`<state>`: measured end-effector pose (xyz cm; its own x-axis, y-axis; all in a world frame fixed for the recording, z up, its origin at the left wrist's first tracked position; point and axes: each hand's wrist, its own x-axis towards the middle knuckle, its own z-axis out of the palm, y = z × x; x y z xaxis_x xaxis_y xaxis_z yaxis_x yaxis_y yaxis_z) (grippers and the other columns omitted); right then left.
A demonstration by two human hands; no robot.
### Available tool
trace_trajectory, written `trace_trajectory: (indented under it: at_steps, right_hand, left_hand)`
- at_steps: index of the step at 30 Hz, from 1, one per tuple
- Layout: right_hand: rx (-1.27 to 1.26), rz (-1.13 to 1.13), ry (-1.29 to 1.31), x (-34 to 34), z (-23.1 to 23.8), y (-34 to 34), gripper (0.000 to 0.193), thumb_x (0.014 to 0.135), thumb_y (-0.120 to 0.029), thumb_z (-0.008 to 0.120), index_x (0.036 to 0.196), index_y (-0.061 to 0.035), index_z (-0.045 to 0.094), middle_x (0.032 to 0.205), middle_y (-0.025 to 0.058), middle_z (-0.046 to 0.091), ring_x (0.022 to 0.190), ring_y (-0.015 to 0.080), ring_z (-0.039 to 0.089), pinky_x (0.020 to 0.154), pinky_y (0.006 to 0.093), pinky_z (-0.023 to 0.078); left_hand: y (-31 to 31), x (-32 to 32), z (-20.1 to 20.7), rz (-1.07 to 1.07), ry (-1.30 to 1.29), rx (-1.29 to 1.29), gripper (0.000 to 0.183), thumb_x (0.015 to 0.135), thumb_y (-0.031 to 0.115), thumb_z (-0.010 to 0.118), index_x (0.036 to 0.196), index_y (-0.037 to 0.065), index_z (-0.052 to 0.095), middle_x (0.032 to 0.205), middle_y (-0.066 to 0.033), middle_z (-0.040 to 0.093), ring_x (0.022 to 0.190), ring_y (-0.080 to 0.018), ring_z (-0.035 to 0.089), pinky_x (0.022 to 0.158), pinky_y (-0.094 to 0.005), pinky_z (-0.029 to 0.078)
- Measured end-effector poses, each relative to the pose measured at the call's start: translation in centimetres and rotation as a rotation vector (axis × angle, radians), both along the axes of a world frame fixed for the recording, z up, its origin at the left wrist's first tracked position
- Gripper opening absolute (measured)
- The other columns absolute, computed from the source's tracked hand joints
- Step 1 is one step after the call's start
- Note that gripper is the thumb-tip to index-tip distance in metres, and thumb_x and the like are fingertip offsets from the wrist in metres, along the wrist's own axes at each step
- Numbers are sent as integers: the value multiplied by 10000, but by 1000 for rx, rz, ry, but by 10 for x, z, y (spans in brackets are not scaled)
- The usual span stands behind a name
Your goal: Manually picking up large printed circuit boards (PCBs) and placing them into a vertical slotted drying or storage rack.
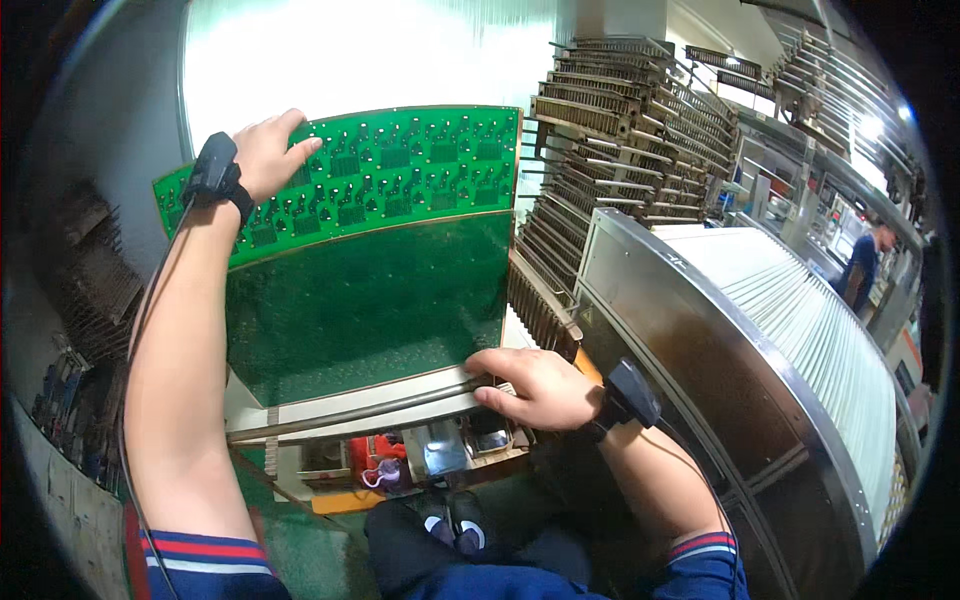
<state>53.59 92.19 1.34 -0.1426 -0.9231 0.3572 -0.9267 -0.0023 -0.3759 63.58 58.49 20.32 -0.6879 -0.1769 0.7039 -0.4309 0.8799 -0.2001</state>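
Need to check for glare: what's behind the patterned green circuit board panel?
Beyond the circuit board panel, a bright whitish backdrop shows; stacked slotted racks stand at right. Whatever lies directly behind the panel is covered and cannot be seen.

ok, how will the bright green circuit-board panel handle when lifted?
The circuit-board panel is probably stiff: no fold or crease shows with the left hand at its upper edge. Possibly scratch-prone, since its fine pattern looks exposed.

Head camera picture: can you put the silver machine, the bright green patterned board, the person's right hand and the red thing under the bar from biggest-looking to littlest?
1. Silver machine
2. Bright green patterned board
3. Right hand
4. Red thing

Real sizes may differ, since nearness matters.
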Motion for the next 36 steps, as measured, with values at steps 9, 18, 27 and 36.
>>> trace_trajectory:
  at_steps: [9,18,27,36]
  right_hand:
    - [-16,-3,84,-10,-7,-4,297,948,-302,523,1075,-35,546,925,192,636,897,386,623,771,478,494]
    - [-68,-20,132,-8,-13,-7,285,920,-285,560,1064,-39,549,902,185,630,885,377,619,763,466,495]
    - [-41,-23,119,0,-6,-6,285,896,-250,584,1081,-35,554,925,179,635,900,375,621,774,472,495]
    - [-79,13,-46,-15,4,-10,403,908,-277,614,1193,3,560,1122,220,629,1037,372,618,903,417,497]
  left_hand:
    - [-20,-8,-2,-8,77,62,491,902,485,563,1212,105,582,1064,-162,676,1015,-347,632,873,-456,472]
    - [-37,0,13,-173,-39,87,472,907,401,583,1243,71,579,1131,-201,654,1067,-350,622,915,-406,473]
    - [-25,3,9,-161,-115,160,475,904,341,616,1301,92,539,1171,-189,643,1097,-323,614,945,-392,467]
    - [-22,2,10,-148,-126,88,568,851,416,660,1285,66,548,1121,-193,659,1038,-331,640,897,-412,489]
